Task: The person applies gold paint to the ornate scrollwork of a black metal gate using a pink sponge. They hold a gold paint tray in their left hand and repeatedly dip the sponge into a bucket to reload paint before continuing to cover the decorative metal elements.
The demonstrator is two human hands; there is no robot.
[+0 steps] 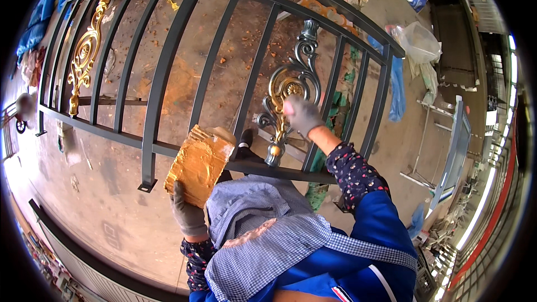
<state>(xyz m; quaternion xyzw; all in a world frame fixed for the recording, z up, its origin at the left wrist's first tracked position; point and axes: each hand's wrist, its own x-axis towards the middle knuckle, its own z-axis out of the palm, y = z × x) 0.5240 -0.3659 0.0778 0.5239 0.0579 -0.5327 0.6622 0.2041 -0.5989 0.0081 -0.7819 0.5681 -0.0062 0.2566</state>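
Observation:
My left hand (187, 212), in a grey glove, grips the lower edge of a cardboard piece (200, 163) thickly smeared with gold paint. My gloved right hand (304, 116) is closed at the scroll ornament (302, 50) of a dark metal railing (163, 78). Something pink shows at its fingertips, too small to name. Gold covers the middle of this scroll and patches near its foot; its top and right curls are dark grey. Farther left in the railing stands another scroll ornament (85, 56), mostly gold.
Orange-gold scrollwork (321, 8) lies along the railing's far side. A clear plastic bag (419, 42) and a blue plastic strip (396, 89) are at the right, near a metal frame stand (447, 156). Blue sheeting (36, 28) lies far left. Stains and crumbs mark the floor (184, 72).

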